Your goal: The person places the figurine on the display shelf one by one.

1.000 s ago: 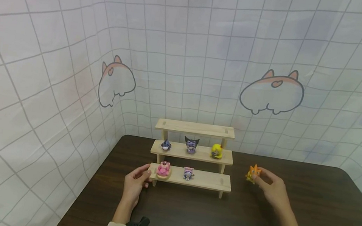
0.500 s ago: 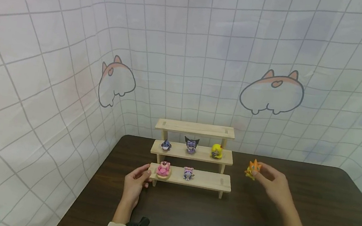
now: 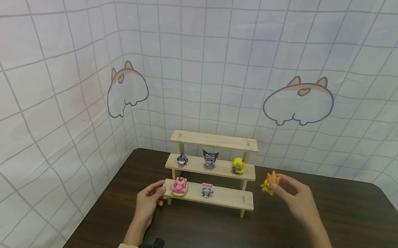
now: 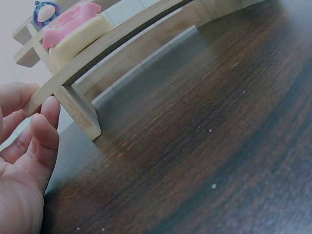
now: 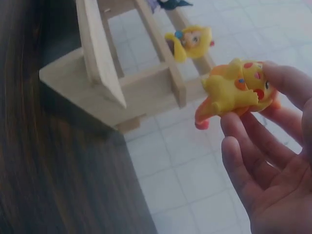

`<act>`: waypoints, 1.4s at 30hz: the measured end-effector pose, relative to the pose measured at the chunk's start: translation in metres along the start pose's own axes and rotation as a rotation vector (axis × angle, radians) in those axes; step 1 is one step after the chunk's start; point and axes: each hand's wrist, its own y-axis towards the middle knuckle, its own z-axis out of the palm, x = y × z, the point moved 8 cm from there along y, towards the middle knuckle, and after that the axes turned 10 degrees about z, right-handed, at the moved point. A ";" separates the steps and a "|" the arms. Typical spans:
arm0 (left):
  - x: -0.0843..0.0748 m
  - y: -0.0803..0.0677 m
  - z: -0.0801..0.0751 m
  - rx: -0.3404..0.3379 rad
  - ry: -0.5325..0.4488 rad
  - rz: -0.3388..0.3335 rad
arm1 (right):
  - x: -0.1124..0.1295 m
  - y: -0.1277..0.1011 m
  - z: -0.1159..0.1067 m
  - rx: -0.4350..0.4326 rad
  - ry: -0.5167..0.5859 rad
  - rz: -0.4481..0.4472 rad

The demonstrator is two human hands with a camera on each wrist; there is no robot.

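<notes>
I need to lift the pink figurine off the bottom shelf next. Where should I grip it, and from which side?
Pinch the pink figurine around its upper body, coming from the front and slightly above. It sits on a tan round base near the left end of the bottom shelf, the middle shelf is close behind, and the left hand holds that end, so a front approach looks clearest.

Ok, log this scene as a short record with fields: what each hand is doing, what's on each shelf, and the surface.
left hand: fingers hold the left end of the bottom shelf
right hand: pinches orange figure, off the table, right of the rack
top shelf: nothing on it
middle shelf: blue figure, dark purple figure, yellow figure
bottom shelf: pink figure, small purple figure
surface: dark wooden table
</notes>
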 end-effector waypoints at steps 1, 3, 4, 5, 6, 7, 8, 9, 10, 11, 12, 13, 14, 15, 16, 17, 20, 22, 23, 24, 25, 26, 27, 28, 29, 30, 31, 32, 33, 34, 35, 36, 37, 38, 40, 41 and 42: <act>0.000 0.000 0.000 -0.001 -0.001 -0.001 | 0.003 -0.001 0.001 0.006 -0.003 -0.001; 0.000 0.000 0.000 -0.001 -0.001 -0.001 | 0.007 -0.003 0.004 0.020 0.004 -0.007; 0.000 0.000 0.000 0.000 0.000 -0.001 | 0.010 -0.004 0.006 0.029 0.006 -0.015; 0.000 0.000 0.000 0.001 0.000 -0.001 | 0.011 -0.004 0.008 0.038 0.012 -0.021; 0.000 0.000 0.000 0.001 0.001 -0.003 | 0.013 -0.004 0.010 0.049 0.023 -0.024; 0.000 0.000 0.000 0.003 -0.001 -0.006 | 0.014 -0.005 0.012 0.059 0.033 -0.029; 0.001 0.000 0.000 0.005 -0.002 -0.009 | 0.016 -0.005 0.014 0.066 0.039 -0.033; 0.001 0.001 0.000 0.007 -0.003 -0.014 | 0.017 -0.005 0.016 0.074 0.044 -0.033; 0.001 0.001 0.000 0.009 -0.005 -0.019 | 0.018 -0.006 0.018 0.084 0.052 -0.033; 0.002 0.001 0.000 0.012 -0.008 -0.023 | 0.019 -0.006 0.020 0.093 0.063 -0.035; 0.002 0.001 0.000 0.016 -0.013 -0.027 | 0.020 -0.006 0.023 0.099 0.067 -0.037; 0.001 0.001 0.000 0.020 -0.015 -0.030 | 0.021 -0.007 0.025 0.107 0.075 -0.038; 0.000 0.001 0.000 0.024 -0.016 -0.033 | 0.022 -0.007 0.028 0.114 0.085 -0.041; -0.002 0.000 0.001 0.029 -0.016 -0.036 | 0.023 -0.008 0.030 0.123 0.096 -0.044; -0.005 -0.001 0.001 0.033 -0.013 -0.037 | 0.024 -0.008 0.033 0.131 0.106 -0.046; -0.009 -0.003 0.002 0.036 -0.010 -0.038 | 0.024 -0.008 0.035 0.137 0.115 -0.048; -0.015 -0.006 0.002 0.032 -0.004 -0.037 | 0.023 -0.009 0.043 0.157 0.134 -0.041; -0.012 -0.005 0.001 0.018 -0.001 -0.030 | 0.023 -0.009 0.047 0.165 0.135 -0.035; -0.009 -0.003 0.001 0.012 -0.002 -0.028 | 0.022 -0.009 0.049 0.168 0.132 -0.033; -0.005 -0.002 0.000 0.008 -0.005 -0.026 | 0.022 -0.009 0.051 0.171 0.130 -0.032; -0.002 -0.001 0.000 0.004 -0.007 -0.026 | 0.022 -0.009 0.053 0.174 0.131 -0.033; 0.002 0.001 -0.001 0.002 -0.008 -0.026 | 0.023 -0.010 0.055 0.179 0.136 -0.036; 0.001 0.001 0.000 0.004 -0.010 -0.032 | 0.023 -0.010 0.057 0.181 0.135 -0.038; 0.000 0.000 0.000 0.008 -0.013 -0.035 | 0.023 -0.010 0.060 0.186 0.137 -0.046; -0.001 0.000 0.000 0.013 -0.014 -0.039 | 0.023 -0.010 0.062 0.191 0.144 -0.052; -0.004 -0.001 0.001 0.018 -0.013 -0.040 | 0.023 -0.010 0.064 0.195 0.151 -0.060; -0.007 -0.002 0.001 0.022 -0.010 -0.041 | 0.023 -0.010 0.067 0.202 0.163 -0.067; -0.010 -0.003 0.001 0.025 -0.007 -0.042 | 0.023 -0.010 0.069 0.206 0.172 -0.074; -0.013 -0.005 0.002 0.028 -0.002 -0.042 | 0.022 -0.009 0.071 0.208 0.175 -0.078; -0.016 -0.006 0.002 0.029 0.002 -0.043 | 0.022 -0.009 0.073 0.210 0.183 -0.082; -0.019 -0.007 0.003 0.030 0.007 -0.042 | 0.021 -0.009 0.075 0.209 0.185 -0.081; -0.021 -0.008 0.003 0.029 0.010 -0.042 | 0.020 -0.008 0.077 0.206 0.181 -0.080; -0.021 -0.009 0.003 0.028 0.011 -0.044 | 0.019 -0.008 0.078 0.200 0.177 -0.079; -0.022 -0.009 0.003 0.028 0.011 -0.043 | 0.017 -0.007 0.080 0.190 0.168 -0.078; -0.024 -0.010 0.004 0.028 0.011 -0.039 | 0.015 -0.006 0.082 0.169 0.138 -0.079; -0.024 -0.010 0.004 0.028 0.010 -0.037 | 0.014 -0.006 0.083 0.158 0.122 -0.082; -0.024 -0.010 0.004 0.030 0.010 -0.033 | 0.014 -0.006 0.083 0.148 0.114 -0.083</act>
